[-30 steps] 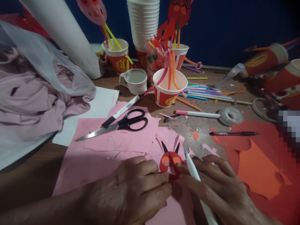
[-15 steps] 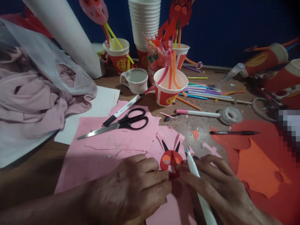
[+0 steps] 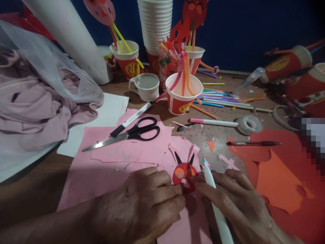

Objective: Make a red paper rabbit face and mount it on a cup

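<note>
A small red paper face (image 3: 183,168) with orange eye pieces and two black horns is over a pink sheet (image 3: 111,179). My left hand (image 3: 147,200) has its fingers curled closed at the face's lower left edge; the thumb is hidden beneath. From the other side, my right hand (image 3: 236,196) touches the face with its fingertips. A white marker (image 3: 215,203) with a light blue tip is held in that hand, pointing up and away from me. A pale pink paper piece (image 3: 186,183) shows on the lower part of the face, between the two hands.
Black-handled scissors (image 3: 127,135) and a black-capped marker (image 3: 132,118) lie on the pink sheet. Beyond stand a red paper cup (image 3: 177,103) with straws and a white mug (image 3: 146,86). At right are clear tape (image 3: 250,125), a black pen (image 3: 254,143) and orange paper (image 3: 279,183).
Both hands stay almost in place at the paper face. The marker's tip has shifted very slightly right and up; the view has drifted a little.
</note>
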A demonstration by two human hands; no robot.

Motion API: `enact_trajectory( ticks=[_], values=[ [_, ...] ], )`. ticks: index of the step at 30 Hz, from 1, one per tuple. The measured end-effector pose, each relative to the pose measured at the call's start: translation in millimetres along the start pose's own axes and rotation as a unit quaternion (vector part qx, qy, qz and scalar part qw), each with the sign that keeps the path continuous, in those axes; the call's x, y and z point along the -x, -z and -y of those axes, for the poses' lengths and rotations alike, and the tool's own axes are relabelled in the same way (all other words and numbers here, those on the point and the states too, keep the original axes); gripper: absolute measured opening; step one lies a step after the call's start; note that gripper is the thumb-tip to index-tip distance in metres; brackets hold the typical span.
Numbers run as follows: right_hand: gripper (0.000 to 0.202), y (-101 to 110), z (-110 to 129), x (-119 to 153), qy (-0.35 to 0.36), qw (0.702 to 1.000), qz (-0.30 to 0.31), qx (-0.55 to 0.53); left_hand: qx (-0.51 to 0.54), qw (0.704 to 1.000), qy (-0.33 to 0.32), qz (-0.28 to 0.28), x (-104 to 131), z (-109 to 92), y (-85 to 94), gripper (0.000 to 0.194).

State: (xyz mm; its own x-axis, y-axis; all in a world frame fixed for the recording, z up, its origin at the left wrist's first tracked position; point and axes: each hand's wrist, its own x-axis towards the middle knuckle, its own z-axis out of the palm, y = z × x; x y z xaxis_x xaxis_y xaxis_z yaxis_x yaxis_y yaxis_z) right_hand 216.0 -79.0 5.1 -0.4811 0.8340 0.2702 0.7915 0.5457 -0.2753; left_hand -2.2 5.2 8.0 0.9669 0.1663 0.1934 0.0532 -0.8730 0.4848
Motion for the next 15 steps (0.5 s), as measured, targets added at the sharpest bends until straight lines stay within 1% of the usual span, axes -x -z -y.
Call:
enact_trajectory(
  ticks=[5, 10, 13, 15],
  values=[
    [0.031, 1.1, 0.4, -1.9, 0.001, 1.000, 0.001, 0.002, 0.003, 1.000, 0.000, -0.001, 1.1, 1.0, -1.3, 0.018],
    [0.027, 2.7, 0.0, -6.5, 0.003, 1.000, -0.015, -0.015, 0.004, 1.000, 0.008, 0.002, 1.8, 0.3, -2.8, 0.019],
    [0.023, 0.7, 0.1, -6.9, 0.001, 1.000, -0.021, -0.012, -0.005, 1.000, 0.008, -0.011, 1.2, -0.2, -2.1, 0.019],
    [0.023, -2.0, 1.0, -5.1, 0.000, 1.000, -0.023, -0.017, -0.014, 1.000, 0.003, -0.018, 1.0, -0.5, -1.3, 0.018]
  ],
)
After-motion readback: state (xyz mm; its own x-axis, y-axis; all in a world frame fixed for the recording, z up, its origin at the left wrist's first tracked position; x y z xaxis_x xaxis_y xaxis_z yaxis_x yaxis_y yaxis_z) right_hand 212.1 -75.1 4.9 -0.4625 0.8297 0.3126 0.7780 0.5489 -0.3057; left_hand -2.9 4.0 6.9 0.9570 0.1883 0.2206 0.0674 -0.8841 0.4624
